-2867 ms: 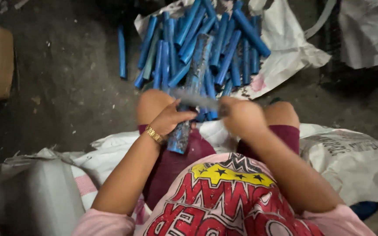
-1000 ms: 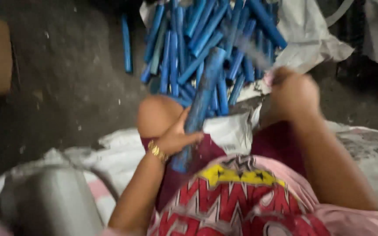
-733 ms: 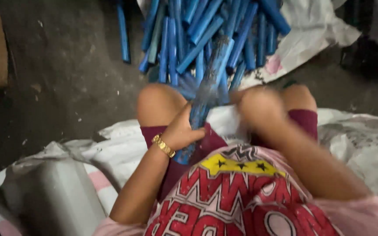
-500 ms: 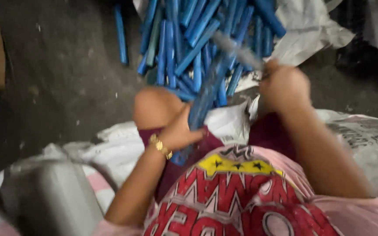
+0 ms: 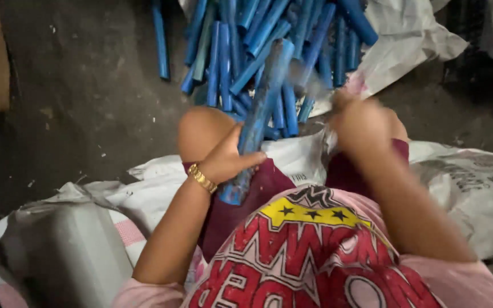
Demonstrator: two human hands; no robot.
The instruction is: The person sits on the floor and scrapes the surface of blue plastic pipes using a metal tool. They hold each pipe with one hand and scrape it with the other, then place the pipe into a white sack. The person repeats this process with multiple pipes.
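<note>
Now the left hand (image 5: 226, 159) grips a blue pipe piece (image 5: 261, 117) upright; the blurred right hand (image 5: 360, 122) works at its upper end, grip unclear. Next calls for a steady hold.

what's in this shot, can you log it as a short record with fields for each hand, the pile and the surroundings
left hand: left hand grips a blue pipe near its lower end, tilted up and away
right hand: right hand is motion-blurred beside the pipe's upper part; something thin and grey shows by it, too blurred to name
wrist: gold bracelet on the left wrist
pile: blue pipe pieces heaped ahead of the knees, partly on a white sack
surroundings: dark floor; open white sack at lower left
</note>
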